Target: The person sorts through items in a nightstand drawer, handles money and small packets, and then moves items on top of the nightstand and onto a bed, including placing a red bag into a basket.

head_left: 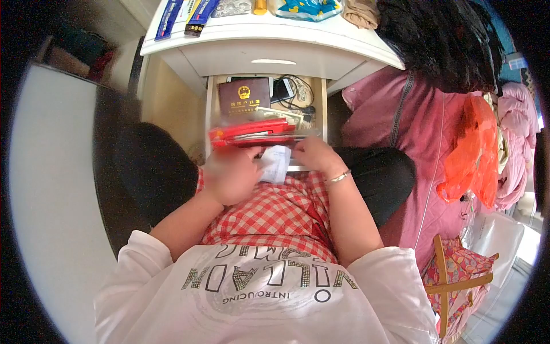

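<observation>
In front of me an open drawer holds red envelopes or folders, some standing on edge with thin papers between them. Over the drawer's front edge, a creased white slip of paper lies between my hands. My left hand is blurred, its fingers closed at the slip's left edge. On the other side, my right hand, with a bracelet at the wrist, has bent fingers against the near end of the thin stack; its fingertips are partly hidden. Behind the envelopes lies a maroon booklet with a gold emblem.
Deeper in the drawer are a phone, a dark cable and a white-edged tablet. Boxes and a blue pouch rest on the white cabinet top. To the right are pink bedding and an orange bag.
</observation>
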### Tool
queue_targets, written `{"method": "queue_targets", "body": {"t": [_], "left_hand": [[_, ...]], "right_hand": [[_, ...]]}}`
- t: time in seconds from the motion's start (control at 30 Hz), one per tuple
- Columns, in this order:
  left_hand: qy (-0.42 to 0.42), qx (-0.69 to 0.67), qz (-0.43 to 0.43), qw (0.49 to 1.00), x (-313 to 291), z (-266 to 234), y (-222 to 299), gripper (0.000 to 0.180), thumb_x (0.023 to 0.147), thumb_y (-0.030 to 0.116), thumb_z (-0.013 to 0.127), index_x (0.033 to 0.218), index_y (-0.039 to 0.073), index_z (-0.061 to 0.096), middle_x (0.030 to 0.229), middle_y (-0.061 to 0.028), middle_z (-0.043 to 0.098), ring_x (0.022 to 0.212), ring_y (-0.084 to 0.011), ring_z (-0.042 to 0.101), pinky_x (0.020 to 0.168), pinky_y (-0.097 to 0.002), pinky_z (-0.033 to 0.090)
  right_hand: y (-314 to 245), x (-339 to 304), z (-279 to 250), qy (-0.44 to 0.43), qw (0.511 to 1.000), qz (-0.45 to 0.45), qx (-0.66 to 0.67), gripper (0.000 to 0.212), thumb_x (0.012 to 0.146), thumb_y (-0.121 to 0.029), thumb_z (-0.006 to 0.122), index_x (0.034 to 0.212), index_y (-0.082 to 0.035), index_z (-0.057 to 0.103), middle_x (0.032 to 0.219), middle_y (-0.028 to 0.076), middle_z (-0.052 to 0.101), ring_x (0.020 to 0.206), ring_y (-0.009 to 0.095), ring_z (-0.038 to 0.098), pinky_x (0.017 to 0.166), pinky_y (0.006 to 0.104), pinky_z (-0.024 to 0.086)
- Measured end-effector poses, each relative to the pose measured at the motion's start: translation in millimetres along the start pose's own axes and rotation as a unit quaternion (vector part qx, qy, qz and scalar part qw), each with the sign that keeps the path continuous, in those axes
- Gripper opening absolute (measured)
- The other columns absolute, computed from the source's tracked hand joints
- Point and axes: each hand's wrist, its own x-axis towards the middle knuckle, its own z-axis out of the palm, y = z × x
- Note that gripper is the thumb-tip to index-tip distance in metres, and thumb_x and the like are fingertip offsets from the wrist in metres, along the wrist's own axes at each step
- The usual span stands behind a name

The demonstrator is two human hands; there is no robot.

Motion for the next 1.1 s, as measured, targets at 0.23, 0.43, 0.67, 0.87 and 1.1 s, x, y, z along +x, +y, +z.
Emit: {"method": "queue_targets", "body": {"t": [0.23, 0.43, 0.67, 0.87, 1.1], "left_hand": [[0.23, -0.187, -0.13, 0.946, 13, -33, 3, 0.021, 0.086, 0.013, 0.054, 0.099, -0.003, 0.059, 0.104, -0.0188, 0.058, 0.09, -0.0306, 0.059, 0.08, -0.0349, 0.046], [0.341, -0.287, -0.151, 0.882, 17, -16, -23, 0.02, 0.086, 0.014, 0.057, 0.099, -0.001, 0.058, 0.09, -0.0179, 0.06, 0.082, -0.0255, 0.06, 0.074, -0.0333, 0.046], [0.334, -0.367, -0.145, 0.856, 21, -22, -26, 0.019, 0.084, 0.012, 0.06, 0.098, -0.001, 0.06, 0.087, -0.007, 0.061, 0.078, -0.0117, 0.056, 0.071, -0.0263, 0.046], [0.408, -0.348, -0.184, 0.823, 18, -43, -29, 0.025, 0.083, 0.007, 0.057, 0.106, -0.001, 0.057, 0.093, -0.0078, 0.061, 0.083, -0.0134, 0.056, 0.074, -0.0283, 0.046], [0.416, -0.179, -0.058, 0.889, 20, -55, -14, 0.029, 0.085, 0.0, 0.048, 0.113, 0.0, 0.055, 0.11, -0.0129, 0.058, 0.103, -0.0191, 0.054, 0.087, -0.0286, 0.042]], "right_hand": [[-23, 16, 27, 0.05, 0.992, -0.053, -0.101, 0.021, 0.08, -0.012, 0.052, 0.09, -0.002, 0.067, 0.096, 0.019, 0.064, 0.089, 0.033, 0.063, 0.077, 0.0415, 0.05], [-41, 11, 30, 0.09, 0.964, -0.046, -0.246, 0.019, 0.081, -0.01, 0.051, 0.088, -0.005, 0.068, 0.091, 0.013, 0.067, 0.088, 0.027, 0.065, 0.071, 0.0372, 0.051], [-35, 22, 36, 0.105, 0.972, -0.031, -0.209, 0.019, 0.081, -0.011, 0.053, 0.089, -0.006, 0.069, 0.091, 0.013, 0.067, 0.088, 0.026, 0.065, 0.073, 0.037, 0.051], [-33, -1, -1, 0.089, 0.984, -0.143, -0.055, 0.018, 0.081, -0.019, 0.058, 0.092, -0.007, 0.068, 0.091, 0.016, 0.065, 0.086, 0.029, 0.063, 0.074, 0.0368, 0.05], [-37, -19, -27, 0.017, 0.871, -0.183, 0.455, 0.017, 0.085, -0.012, 0.06, 0.097, 0.0, 0.062, 0.084, 0.004, 0.065, 0.075, 0.009, 0.058, 0.067, 0.0238, 0.047]]}}
